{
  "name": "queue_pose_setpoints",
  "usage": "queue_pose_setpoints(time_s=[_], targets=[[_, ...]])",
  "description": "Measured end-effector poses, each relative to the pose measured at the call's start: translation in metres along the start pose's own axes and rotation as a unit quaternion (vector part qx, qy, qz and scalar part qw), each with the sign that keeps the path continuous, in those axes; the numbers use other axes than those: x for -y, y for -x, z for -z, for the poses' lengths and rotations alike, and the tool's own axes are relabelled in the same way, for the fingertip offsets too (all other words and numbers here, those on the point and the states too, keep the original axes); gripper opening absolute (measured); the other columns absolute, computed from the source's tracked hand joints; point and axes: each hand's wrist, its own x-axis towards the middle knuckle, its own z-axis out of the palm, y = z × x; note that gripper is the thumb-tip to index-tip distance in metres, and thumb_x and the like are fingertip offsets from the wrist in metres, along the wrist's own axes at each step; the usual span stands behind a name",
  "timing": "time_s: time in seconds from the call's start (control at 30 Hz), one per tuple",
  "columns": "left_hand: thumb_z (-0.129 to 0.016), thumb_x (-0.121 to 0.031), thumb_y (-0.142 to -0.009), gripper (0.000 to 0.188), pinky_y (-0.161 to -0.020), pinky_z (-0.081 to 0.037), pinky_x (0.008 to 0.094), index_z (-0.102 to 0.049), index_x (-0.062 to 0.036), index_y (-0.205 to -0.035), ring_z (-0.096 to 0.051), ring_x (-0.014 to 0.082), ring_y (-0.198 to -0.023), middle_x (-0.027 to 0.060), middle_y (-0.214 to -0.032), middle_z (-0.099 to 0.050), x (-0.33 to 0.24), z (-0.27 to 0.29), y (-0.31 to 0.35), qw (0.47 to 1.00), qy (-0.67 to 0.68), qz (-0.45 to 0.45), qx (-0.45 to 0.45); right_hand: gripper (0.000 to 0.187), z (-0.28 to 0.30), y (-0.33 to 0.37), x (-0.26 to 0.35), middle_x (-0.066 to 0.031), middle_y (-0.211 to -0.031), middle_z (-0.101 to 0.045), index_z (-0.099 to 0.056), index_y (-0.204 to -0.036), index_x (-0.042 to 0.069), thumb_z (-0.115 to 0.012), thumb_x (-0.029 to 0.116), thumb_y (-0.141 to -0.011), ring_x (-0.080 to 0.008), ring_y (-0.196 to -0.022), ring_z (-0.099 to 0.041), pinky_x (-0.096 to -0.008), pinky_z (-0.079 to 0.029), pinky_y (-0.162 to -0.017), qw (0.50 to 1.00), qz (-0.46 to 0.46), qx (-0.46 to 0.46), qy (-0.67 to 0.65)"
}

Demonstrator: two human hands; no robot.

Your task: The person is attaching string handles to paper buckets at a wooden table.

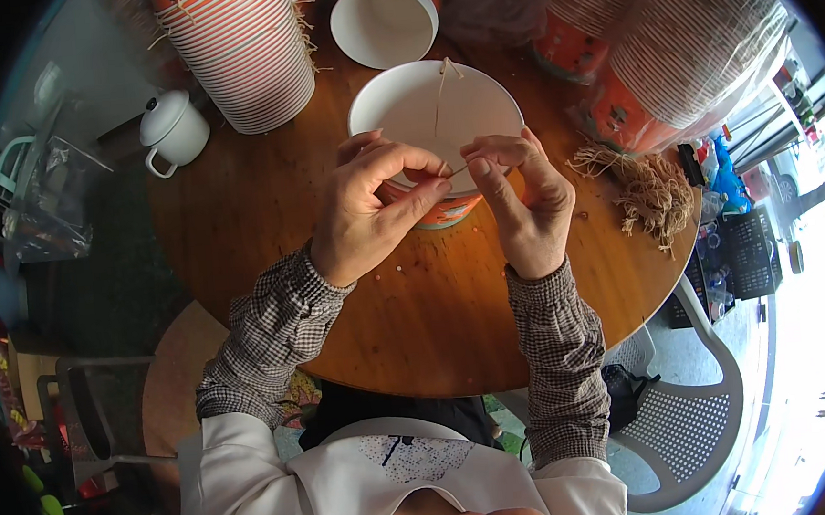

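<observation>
In front of me stands an orange paper bucket (pixel 401 98) with a white inside, its mouth facing up. A thin tan cord (pixel 438 110) is fixed at the far rim and hangs down inside. My left hand (pixel 370 198) is closed in a pinch at the near rim, thumb and forefinger on a piece of thin cord. Facing it, my right hand (pixel 526 192) pinches the same short stretch of cord, which spans the small gap between my fingertips. The near rim is partly hidden behind my fingers.
A tall stack of buckets (pixel 251 63) stands at the far left, beside a white lidded enamel pot (pixel 172 131). Another bucket (pixel 382 25) lies tipped behind mine. Plastic-wrapped bucket stacks (pixel 695 56) and a cord bundle (pixel 652 193) sit right on the round wooden table (pixel 417 324). A grey chair (pixel 682 420) stands lower right.
</observation>
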Motion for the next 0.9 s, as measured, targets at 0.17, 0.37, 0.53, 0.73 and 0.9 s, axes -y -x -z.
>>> queue_pose_setpoints(time_s=[0.17, 0.37, 0.53, 0.73, 0.9], targets=[[-0.071, -0.008, -0.078, 0.01, -0.095, -0.037, 0.0348, -0.063, -0.0096, -0.084, -0.064, 0.015, -0.08, -0.0008, -0.082, -0.068, -0.001, 0.003, -0.001, 0.999, -0.004, 0.017, 0.041, 0.005, -0.001, 0.002, -0.002, -0.0052, -0.096, -0.068, -0.064, -0.09, 0.002, -0.064, 0.007, -0.088, -0.0122, -0.093, -0.06, -0.0418, -0.029, -0.108, 0.999, 0.002, -0.044, -0.003], [-0.067, -0.007, -0.08, 0.007, -0.09, -0.039, 0.0349, -0.061, -0.0061, -0.085, -0.062, 0.0179, -0.079, 0.0012, -0.081, -0.066, 0.01, 0.004, 0.0, 0.996, -0.075, -0.025, 0.037, 0.002, -0.005, 0.003, -0.003, -0.0036, -0.09, -0.067, -0.063, -0.087, 0.002, -0.065, 0.003, -0.087, -0.0145, -0.091, -0.06, -0.035, -0.035, -0.102, 0.994, -0.009, -0.089, -0.066], [-0.065, -0.007, -0.081, 0.006, -0.092, -0.038, 0.0352, -0.059, -0.0066, -0.081, -0.063, 0.0192, -0.076, 0.001, -0.078, -0.064, 0.011, 0.007, 0.001, 0.998, -0.057, -0.005, 0.001, 0.007, -0.002, -0.001, 0.0, -0.006, -0.092, -0.066, -0.062, -0.087, 0.002, -0.065, -0.002, -0.083, -0.0203, -0.092, -0.06, -0.0369, -0.042, -0.093, 0.99, 0.079, -0.115, 0.005], [-0.06, -0.01, -0.091, 0.012, -0.065, -0.048, 0.0211, -0.058, -0.0001, -0.084, -0.059, 0.0076, -0.076, 0.0028, -0.079, -0.063, 0.0, 0.008, 0.003, 0.975, 0.182, 0.119, -0.048, 0.019, -0.005, -0.002, 0.004, -0.0069, -0.093, -0.064, -0.063, -0.085, 0.005, -0.07, -0.004, -0.07, -0.027, -0.095, -0.057, -0.0371, -0.045, -0.085, 0.974, 0.187, -0.046, 0.118], [-0.058, -0.01, -0.094, 0.012, -0.068, -0.05, 0.0211, -0.062, 0.001, -0.091, -0.059, 0.0061, -0.076, 0.0032, -0.084, -0.064, -0.008, 0.011, 0.002, 0.959, 0.24, 0.151, -0.026, 0.019, -0.01, 0.001, 0.005, -0.0068, -0.098, -0.062, -0.065, -0.085, 0.007, -0.071, -0.003, -0.07, -0.0258, -0.099, -0.056, -0.0365, -0.047, -0.083, 0.984, 0.162, 0.003, 0.076]])
